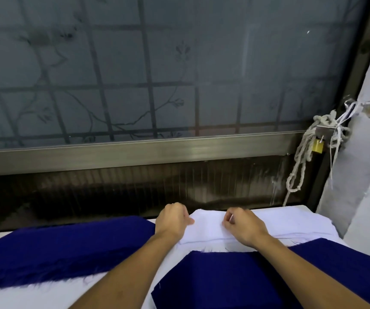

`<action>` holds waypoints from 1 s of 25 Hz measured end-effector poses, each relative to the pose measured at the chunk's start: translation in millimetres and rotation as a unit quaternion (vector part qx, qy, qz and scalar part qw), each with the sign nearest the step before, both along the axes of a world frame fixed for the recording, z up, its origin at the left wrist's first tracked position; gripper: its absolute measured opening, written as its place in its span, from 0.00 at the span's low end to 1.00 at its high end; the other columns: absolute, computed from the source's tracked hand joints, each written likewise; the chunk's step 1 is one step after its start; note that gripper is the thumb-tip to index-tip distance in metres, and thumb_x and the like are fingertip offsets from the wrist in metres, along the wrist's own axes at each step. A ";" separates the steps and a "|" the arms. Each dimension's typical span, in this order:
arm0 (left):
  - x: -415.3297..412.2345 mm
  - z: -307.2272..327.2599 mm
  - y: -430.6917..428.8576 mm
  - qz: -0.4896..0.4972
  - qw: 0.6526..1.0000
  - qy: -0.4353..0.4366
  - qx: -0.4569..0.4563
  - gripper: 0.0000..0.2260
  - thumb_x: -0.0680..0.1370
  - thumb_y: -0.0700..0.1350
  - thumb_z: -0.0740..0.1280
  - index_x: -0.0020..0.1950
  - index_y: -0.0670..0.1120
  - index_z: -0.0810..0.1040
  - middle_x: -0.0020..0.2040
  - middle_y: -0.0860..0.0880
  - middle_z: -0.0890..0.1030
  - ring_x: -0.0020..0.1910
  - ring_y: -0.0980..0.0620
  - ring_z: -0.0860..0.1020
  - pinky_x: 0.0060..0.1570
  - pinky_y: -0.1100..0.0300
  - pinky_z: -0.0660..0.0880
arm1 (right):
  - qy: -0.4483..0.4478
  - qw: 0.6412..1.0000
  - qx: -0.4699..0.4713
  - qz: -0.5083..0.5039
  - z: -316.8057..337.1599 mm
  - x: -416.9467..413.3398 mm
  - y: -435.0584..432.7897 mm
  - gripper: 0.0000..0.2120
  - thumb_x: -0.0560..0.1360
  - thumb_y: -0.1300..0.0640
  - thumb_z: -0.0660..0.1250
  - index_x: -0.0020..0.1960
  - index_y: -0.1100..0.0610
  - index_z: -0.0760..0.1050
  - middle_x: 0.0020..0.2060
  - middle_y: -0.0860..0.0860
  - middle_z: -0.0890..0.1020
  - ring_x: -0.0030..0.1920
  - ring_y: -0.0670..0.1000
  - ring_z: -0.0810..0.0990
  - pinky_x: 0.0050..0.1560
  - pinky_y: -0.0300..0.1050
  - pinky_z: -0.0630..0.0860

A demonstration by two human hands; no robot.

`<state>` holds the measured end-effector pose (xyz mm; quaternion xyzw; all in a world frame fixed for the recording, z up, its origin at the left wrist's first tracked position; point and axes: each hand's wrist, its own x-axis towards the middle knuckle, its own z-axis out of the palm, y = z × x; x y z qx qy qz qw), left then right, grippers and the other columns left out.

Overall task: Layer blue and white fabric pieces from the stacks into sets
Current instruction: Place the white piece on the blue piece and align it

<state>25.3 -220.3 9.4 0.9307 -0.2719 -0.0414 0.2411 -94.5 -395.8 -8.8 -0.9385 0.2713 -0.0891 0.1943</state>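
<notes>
A stack of white fabric pieces [208, 227] lies at the far edge of the table, in the middle. My left hand [173, 220] pinches the left edge of its top piece with curled fingers. My right hand [242, 224] pinches the same white piece a little to the right. A stack of dark blue fabric [52, 250] lies to the left, with frayed edges. Another dark blue piece [235, 279] lies in front, under my forearms, over white cloth.
The white table top [45, 296] ends at a dark metal window frame [135, 152] with frosted glass and bars. At the right stand a pale wall [362, 175], knotted white rope [302, 152] and a brass padlock [318, 146].
</notes>
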 end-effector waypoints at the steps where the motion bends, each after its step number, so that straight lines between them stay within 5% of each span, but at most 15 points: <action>1: 0.1 -0.1 -1.0 -0.009 1.000 -0.007 0.015 0.08 0.80 0.48 0.72 0.49 0.43 0.83 0.47 0.47 0.85 0.46 0.49 0.83 0.47 0.55 0.81 | -0.002 1.000 -0.006 -0.001 0.0 -0.3 0.7 0.03 0.79 0.49 0.66 0.47 0.47 0.77 0.45 0.45 0.82 0.45 0.48 0.80 0.49 0.48 0.82; 7: -6.9 7.5 1.2 -0.043 0.981 -0.148 0.119 0.15 0.86 0.50 0.59 0.54 0.45 0.82 0.50 0.47 0.83 0.48 0.49 0.82 0.46 0.56 0.77 | -0.004 1.000 -0.029 -0.002 2.7 -2.4 3.4 0.04 0.80 0.50 0.65 0.49 0.48 0.78 0.46 0.46 0.82 0.47 0.48 0.80 0.51 0.49 0.82; 11: -12.4 14.0 5.7 -0.032 0.965 -0.234 0.114 0.14 0.84 0.43 0.58 0.49 0.46 0.83 0.45 0.50 0.82 0.44 0.52 0.78 0.39 0.59 0.73 | -0.032 0.992 -0.122 -0.015 3.1 -3.3 6.0 0.10 0.81 0.46 0.64 0.60 0.47 0.76 0.59 0.46 0.78 0.59 0.48 0.75 0.62 0.45 0.74; 14: -14.9 16.2 9.1 -0.054 0.986 -0.158 0.011 0.09 0.83 0.43 0.61 0.52 0.48 0.82 0.47 0.51 0.82 0.45 0.54 0.79 0.41 0.62 0.76 | -0.072 0.986 -0.151 -0.010 5.6 -2.0 6.6 0.17 0.81 0.46 0.64 0.69 0.46 0.71 0.66 0.45 0.73 0.67 0.48 0.70 0.68 0.45 0.67; 18: -21.9 15.2 11.1 -0.162 0.984 -0.033 -0.068 0.07 0.84 0.44 0.63 0.47 0.53 0.72 0.45 0.51 0.78 0.42 0.53 0.77 0.41 0.56 0.76 | -0.096 0.991 -0.070 0.065 11.9 5.2 11.3 0.23 0.81 0.45 0.65 0.75 0.43 0.66 0.73 0.42 0.69 0.77 0.47 0.59 0.76 0.49 0.54; 21: -24.4 10.4 14.3 -0.166 0.978 0.005 -0.129 0.13 0.83 0.41 0.63 0.43 0.55 0.66 0.41 0.51 0.76 0.38 0.54 0.73 0.38 0.55 0.73 | -0.091 0.994 -0.021 0.061 12.1 10.1 15.2 0.17 0.80 0.44 0.66 0.69 0.41 0.73 0.70 0.41 0.72 0.76 0.49 0.59 0.76 0.50 0.52; 25: -22.4 12.0 20.4 -0.120 0.970 0.019 -0.213 0.07 0.80 0.42 0.71 0.53 0.53 0.75 0.42 0.52 0.79 0.42 0.53 0.78 0.44 0.59 0.79 | -0.111 0.994 -0.003 0.023 11.7 8.9 16.7 0.07 0.79 0.47 0.69 0.56 0.45 0.80 0.61 0.45 0.78 0.70 0.51 0.67 0.72 0.49 0.56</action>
